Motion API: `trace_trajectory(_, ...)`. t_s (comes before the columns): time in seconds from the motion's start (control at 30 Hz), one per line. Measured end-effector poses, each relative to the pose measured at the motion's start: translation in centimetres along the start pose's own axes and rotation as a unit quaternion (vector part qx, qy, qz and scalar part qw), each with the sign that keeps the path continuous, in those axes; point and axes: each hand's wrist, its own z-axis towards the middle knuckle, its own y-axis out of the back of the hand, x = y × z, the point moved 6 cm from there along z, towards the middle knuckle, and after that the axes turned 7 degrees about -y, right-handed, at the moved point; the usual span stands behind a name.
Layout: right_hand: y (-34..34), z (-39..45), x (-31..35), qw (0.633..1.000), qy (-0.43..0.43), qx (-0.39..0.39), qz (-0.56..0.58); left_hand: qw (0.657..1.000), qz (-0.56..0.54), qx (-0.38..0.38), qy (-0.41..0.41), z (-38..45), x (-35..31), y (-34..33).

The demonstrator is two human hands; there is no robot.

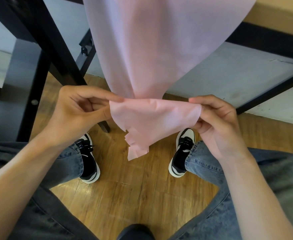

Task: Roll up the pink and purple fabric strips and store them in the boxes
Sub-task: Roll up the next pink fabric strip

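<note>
Between nine and three o'clock, left hand (79, 108) and right hand (215, 118) each pinch the pink strip (152, 115); rolling wants even tension.

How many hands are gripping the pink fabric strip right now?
2. The left hand pinches the left edge of the pink fabric strip; the right hand pinches its right edge. The strip's top runs out of view.

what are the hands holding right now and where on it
Both hold the pink fabric strip near its lower end: left hand pinches its left edge, right hand its right edge.
</note>
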Motion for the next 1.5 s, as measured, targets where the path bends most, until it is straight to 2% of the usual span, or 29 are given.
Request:
trace_trajectory(0.13, -0.4, -0.2, 0.3, 0.999, 0.006, 0.051, 0.017, 0.995, -0.096, -0.006, 0.025, -0.1, -0.1, 0.1)
trace_trajectory(0.3, -0.3, -0.2, 0.5, 0.998, 0.002, 0.063, 0.017, 0.992, -0.124, 0.015, 0.034, 0.0, -0.2, 0.0)
trace_trajectory(0.43, -0.1, -0.3, 0.5, 0.999, 0.004, 0.034, -0.006, 0.994, -0.103, 0.025, 0.035, 0.0, -0.2, 0.1)
trace_trajectory(0.67, -0.2, -0.4, 1.0, 0.997, 0.031, -0.014, -0.062, 0.999, -0.025, -0.015, 0.036, 0.2, -0.5, 0.1)
trace_trajectory(1.0, -0.2, -0.1, 0.2, 0.998, 0.003, -0.040, -0.043, 0.999, 0.033, -0.004, -0.004, 0.1, -1.6, -1.1)
trace_trajectory(1.13, -0.2, 0.1, -0.3, 0.999, -0.028, -0.025, 0.011, 0.997, 0.068, -0.009, -0.027, 0.1, -2.0, -1.2)
trace_trajectory(1.23, -0.2, 0.0, -0.5, 0.999, -0.043, -0.015, 0.001, 0.996, 0.085, -0.020, -0.022, 0.1, -2.0, -1.0)
trace_trajectory(1.4, -0.2, 0.1, -0.5, 0.999, -0.034, -0.010, -0.010, 0.997, 0.075, -0.018, 0.005, 0.0, -1.3, -0.9)
trace_trajectory(1.5, -0.4, 0.1, -0.4, 0.999, -0.026, 0.023, 0.011, 0.998, 0.056, -0.029, 0.007, -0.1, -0.7, -0.7)
